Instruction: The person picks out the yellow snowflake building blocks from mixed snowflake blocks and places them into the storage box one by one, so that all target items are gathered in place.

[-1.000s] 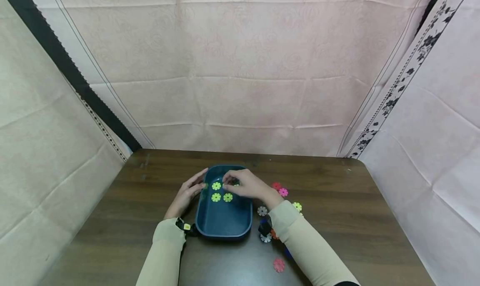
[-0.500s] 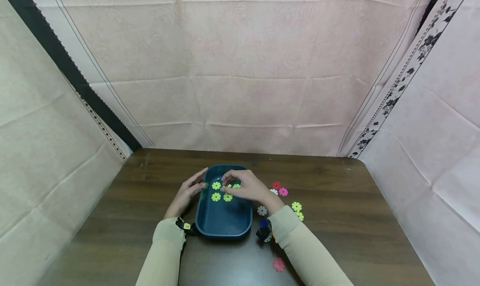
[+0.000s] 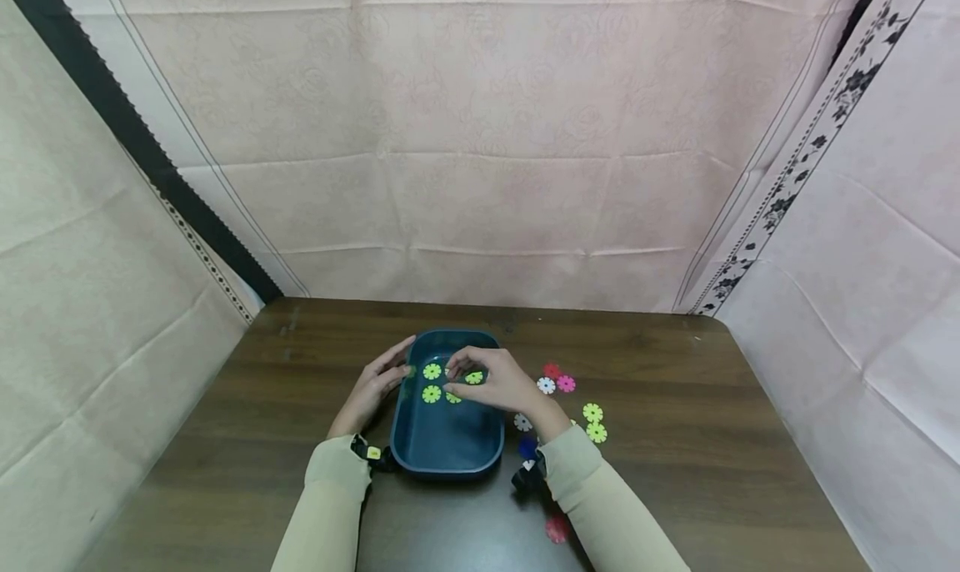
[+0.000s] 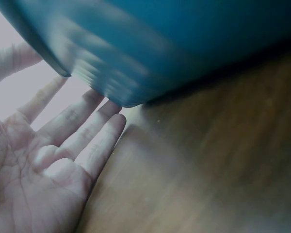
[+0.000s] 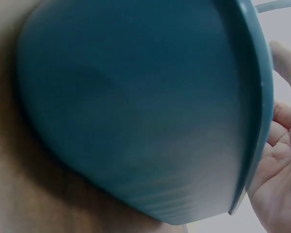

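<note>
Yellow flower-shaped discs (image 3: 431, 394): inside blue tray (image 3: 448, 447), far half, flat in two rows, partly hidden under right grip (image 3: 501, 378). Right grip: over tray, thumb and fingertips bent close together; any hold on disc impossible to make out. Left grip (image 3: 372, 388): fingers extended against tray's left outer wall, thumb at rim. Right of tray: loose multicoloured discs (image 3: 597, 433). Beneath tray: brown worktop (image 3: 660, 397). Beyond tray: pale fabric (image 3: 525, 163).

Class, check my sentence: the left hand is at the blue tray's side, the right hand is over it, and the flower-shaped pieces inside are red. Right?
Not quite: the flower-shaped pieces visible inside the blue tray are yellow-green, not red; the head view shows this. The rest stands.
</note>
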Available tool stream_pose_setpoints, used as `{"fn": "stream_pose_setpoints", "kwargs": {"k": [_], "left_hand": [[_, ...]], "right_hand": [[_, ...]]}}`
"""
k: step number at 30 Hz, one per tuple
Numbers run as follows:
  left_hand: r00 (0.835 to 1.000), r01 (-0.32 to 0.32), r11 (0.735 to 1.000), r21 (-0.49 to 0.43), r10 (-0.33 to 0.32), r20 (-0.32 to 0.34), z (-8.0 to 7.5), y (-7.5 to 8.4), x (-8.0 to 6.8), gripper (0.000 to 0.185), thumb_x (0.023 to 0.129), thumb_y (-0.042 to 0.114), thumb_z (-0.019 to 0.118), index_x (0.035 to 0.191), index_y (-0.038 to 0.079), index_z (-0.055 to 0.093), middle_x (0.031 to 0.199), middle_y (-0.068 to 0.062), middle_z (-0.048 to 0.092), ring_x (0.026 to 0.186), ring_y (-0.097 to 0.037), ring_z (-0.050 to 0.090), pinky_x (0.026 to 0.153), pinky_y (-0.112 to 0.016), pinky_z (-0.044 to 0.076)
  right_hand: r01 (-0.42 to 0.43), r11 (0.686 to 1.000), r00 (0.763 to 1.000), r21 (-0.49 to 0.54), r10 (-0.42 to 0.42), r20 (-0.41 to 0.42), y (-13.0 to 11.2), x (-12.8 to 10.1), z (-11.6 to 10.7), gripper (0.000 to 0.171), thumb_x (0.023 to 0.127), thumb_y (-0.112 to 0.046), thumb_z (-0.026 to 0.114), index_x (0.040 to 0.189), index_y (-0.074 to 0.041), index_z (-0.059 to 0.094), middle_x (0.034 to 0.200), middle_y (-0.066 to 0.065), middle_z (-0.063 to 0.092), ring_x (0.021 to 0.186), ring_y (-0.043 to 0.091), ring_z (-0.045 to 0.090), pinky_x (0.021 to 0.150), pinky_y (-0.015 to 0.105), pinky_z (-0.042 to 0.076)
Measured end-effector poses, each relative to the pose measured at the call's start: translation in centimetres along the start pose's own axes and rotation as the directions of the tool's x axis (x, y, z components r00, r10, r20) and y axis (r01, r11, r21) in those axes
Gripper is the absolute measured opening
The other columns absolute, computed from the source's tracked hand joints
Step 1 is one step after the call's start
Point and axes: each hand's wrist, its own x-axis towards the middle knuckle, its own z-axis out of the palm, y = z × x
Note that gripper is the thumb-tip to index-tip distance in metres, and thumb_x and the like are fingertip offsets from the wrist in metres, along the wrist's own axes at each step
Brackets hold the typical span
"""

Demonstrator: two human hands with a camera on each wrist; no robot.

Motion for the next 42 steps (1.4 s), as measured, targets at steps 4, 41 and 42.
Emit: {"fn": "stream_pose_setpoints", "kwargs": {"k": [4,41,42], "left_hand": [[1.000,0.003,1.000,-0.001,-0.003,0.013,-0.2,-0.1,0.1,0.053,0.105,0.016,0.054,0.155,0.024,0.040,0.161,-0.007,0.032,0.146,-0.031,0.031,0.115,-0.055,0.029],[0.999,-0.022,0.999,-0.030,0.023,0.030,-0.1,0.0,-0.3,0.053,0.105,0.016,0.054,0.155,0.027,0.040,0.161,-0.003,0.032,0.147,-0.027,0.030,0.116,-0.053,0.027],[0.999,-0.026,0.999,-0.028,0.027,0.028,-0.2,-0.2,-0.2,0.053,0.105,0.018,0.055,0.155,0.029,0.041,0.161,-0.002,0.033,0.147,-0.027,0.030,0.116,-0.053,0.026]], "right_hand": [[-0.006,1.000,1.000,0.022,0.006,-0.002,-0.2,-0.5,-0.1,0.035,0.090,-0.029,0.078,0.114,-0.005,0.069,0.105,0.003,0.072,0.097,0.028,0.068,0.091,0.036,0.054],[-0.211,0.977,0.957,0.029,0.213,-0.197,2.7,-10.4,-8.3,0.019,0.094,-0.019,0.073,0.109,-0.008,0.071,0.101,-0.002,0.073,0.093,0.020,0.069,0.078,0.039,0.058],[-0.228,0.973,0.952,0.026,0.228,-0.206,3.0,-11.1,-8.6,0.018,0.094,-0.018,0.073,0.109,-0.008,0.071,0.101,-0.001,0.073,0.093,0.019,0.069,0.078,0.036,0.058]]}}
